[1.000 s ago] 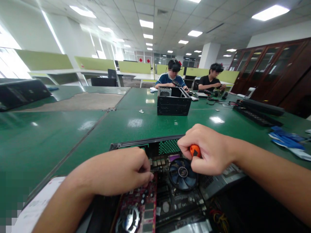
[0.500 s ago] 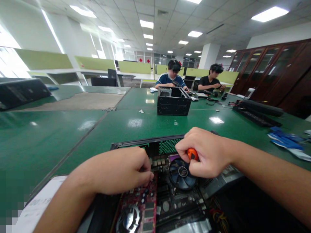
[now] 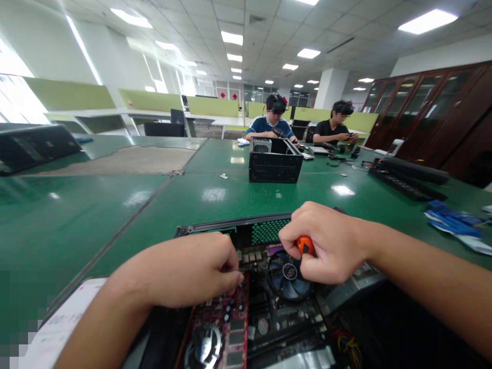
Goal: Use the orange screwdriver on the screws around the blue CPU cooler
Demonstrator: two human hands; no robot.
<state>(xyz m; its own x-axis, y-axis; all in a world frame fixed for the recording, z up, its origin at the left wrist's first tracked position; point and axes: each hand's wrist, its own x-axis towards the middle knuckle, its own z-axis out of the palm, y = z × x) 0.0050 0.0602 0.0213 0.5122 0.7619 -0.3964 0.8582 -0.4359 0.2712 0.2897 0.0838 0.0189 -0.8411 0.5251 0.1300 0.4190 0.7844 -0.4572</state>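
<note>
Directly below me lies a computer case (image 3: 215, 225) with its side open. My left hand (image 3: 192, 269) reaches in over the red graphics card (image 3: 236, 320), its thumb and curled fingers closed at the card's far end; the fingertips are partly hidden. In my right hand (image 3: 326, 243) is a screwdriver (image 3: 305, 245); only the orange and black end of its handle shows in my fist, and its shaft and tip are hidden. That fist is above the far right side of the round CPU fan (image 3: 289, 274).
Ahead on the green table (image 3: 184, 200) stands another black computer case (image 3: 274, 166). Two people sit at the far side among parts. Black panels (image 3: 407, 177) and blue-and-white gloves (image 3: 457, 223) lie to the right. A dark case (image 3: 36, 146) is at far left.
My right fist with the screwdriver has shifted very slightly right and down. My left hand stays in place. The far-right person's hands have moved a little.
</note>
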